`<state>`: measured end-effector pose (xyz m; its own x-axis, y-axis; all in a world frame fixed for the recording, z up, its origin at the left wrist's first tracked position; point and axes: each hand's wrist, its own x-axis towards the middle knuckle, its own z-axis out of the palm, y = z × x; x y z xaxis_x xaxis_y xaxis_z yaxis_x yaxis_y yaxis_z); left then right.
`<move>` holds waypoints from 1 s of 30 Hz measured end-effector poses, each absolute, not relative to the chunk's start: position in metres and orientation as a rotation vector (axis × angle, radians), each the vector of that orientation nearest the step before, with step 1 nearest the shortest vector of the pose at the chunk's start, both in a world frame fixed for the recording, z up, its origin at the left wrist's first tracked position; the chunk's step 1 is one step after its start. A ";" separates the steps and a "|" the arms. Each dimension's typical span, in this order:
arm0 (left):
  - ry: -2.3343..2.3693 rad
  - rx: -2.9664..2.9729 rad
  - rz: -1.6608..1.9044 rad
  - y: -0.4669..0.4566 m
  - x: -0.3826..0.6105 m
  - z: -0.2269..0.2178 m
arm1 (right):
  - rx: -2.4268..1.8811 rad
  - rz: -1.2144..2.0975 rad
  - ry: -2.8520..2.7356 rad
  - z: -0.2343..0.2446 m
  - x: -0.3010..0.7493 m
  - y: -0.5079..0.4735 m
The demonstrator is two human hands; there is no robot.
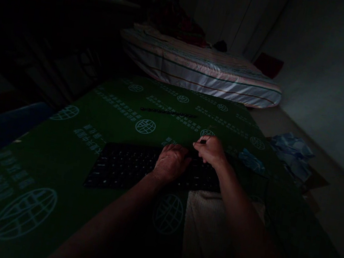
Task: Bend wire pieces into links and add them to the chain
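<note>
A black keyboard (127,165) lies on the green table cover, its keys facing up. My left hand (172,161) rests over its middle, with the fingers curled at the far edge, holding it. Close by on the right, my right hand (209,149) is closed in a pinch above the keyboard's far edge. A small black piece (203,142), apparently a keycap, shows between its fingers. Farther back, a row of small dark pieces (168,112) lies across the cover; they are too dark to make out singly.
The green table cover (112,116) has white globe prints. A folded light cloth (198,232) lies before the keyboard, and a crumpled blue wrapper (251,160) to its right. Beyond stands a bed with a striped sheet (199,73). Crumpled plastic (291,151) lies at right. Light is dim.
</note>
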<state>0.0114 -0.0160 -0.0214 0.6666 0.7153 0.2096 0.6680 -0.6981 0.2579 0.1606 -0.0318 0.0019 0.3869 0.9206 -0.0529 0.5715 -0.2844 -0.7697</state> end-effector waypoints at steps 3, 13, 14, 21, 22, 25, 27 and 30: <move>1.153 2.719 0.427 -0.016 0.012 -0.021 | -2.002 0.506 -1.466 0.003 0.158 -0.029; 1.146 2.720 0.426 -0.016 0.012 -0.022 | -2.008 0.574 -1.541 0.006 0.159 -0.028; 1.146 2.722 0.425 -0.017 0.011 -0.022 | -1.991 0.587 -1.540 0.004 0.161 -0.029; 1.183 2.713 0.343 -0.018 0.012 -0.014 | -1.909 0.430 -1.608 -0.008 0.162 -0.031; 1.195 2.702 0.307 -0.018 0.014 -0.011 | -1.899 0.423 -1.621 -0.009 0.162 -0.031; 1.230 2.629 0.215 -0.015 0.022 -0.002 | -1.874 0.400 -1.647 -0.009 0.162 -0.031; 1.259 2.556 0.202 -0.012 0.029 -0.001 | -1.866 0.417 -1.656 -0.010 0.163 -0.031; 1.308 2.511 0.220 -0.007 0.037 -0.006 | -1.863 0.430 -1.656 -0.012 0.162 -0.031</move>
